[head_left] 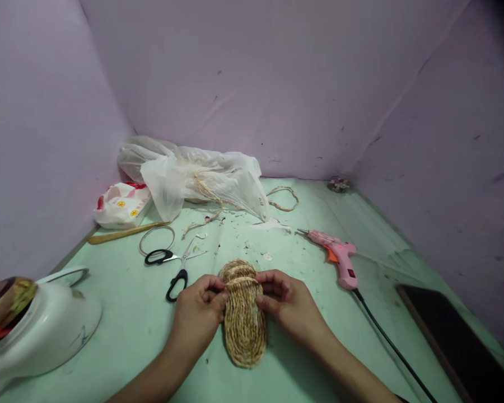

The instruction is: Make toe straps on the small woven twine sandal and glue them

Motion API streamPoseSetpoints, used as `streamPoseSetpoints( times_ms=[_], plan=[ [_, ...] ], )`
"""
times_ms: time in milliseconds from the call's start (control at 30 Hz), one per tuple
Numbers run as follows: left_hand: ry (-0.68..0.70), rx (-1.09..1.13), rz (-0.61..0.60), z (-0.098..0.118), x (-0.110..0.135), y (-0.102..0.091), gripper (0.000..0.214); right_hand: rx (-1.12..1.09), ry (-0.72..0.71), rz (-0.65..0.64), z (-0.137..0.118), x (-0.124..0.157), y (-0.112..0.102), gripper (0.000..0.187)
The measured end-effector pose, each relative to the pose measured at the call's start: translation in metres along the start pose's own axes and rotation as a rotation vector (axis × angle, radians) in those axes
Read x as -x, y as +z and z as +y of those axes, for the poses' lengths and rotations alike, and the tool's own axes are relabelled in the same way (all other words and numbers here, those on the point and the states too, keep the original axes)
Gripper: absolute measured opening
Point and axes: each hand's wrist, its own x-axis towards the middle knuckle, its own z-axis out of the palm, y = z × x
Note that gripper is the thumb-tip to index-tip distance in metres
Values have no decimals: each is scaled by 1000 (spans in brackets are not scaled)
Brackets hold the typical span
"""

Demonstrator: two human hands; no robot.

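A small oval sandal sole woven from jute rope (243,327) lies on the green table (121,336) in front of me. A rope strap (240,281) crosses its upper part. My left hand (199,310) pinches the strap's left end against the sole's edge. My right hand (283,299) pinches the strap's right end at the other edge. Both hands have their fingers curled closed on the strap.
Black-handled scissors (174,268) lie left of the sole, a pink glue gun (338,257) with a black cord to the right. Behind are a plastic bag with rope (197,176), a wire ring (157,239), a white packet (121,204). A white vessel (37,327) sits at left, a dark slab (457,336) at right.
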Motion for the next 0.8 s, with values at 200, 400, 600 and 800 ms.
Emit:
streamPoseSetpoints(
  times_ms=[200,400,600,800],
  plan=[
    [4,1,1,4,0,0,11,14,-6,23,1,-1,1,24],
    [18,-1,10,10,2,1,11,-24,4,36,-3,0,2,25],
    [62,20,14,8,3,-2,16,-106,-35,54,-9,0,1,41],
    [154,68,-22,6,3,-4,44,-75,-53,-22,-12,1,-3,47]
  ],
)
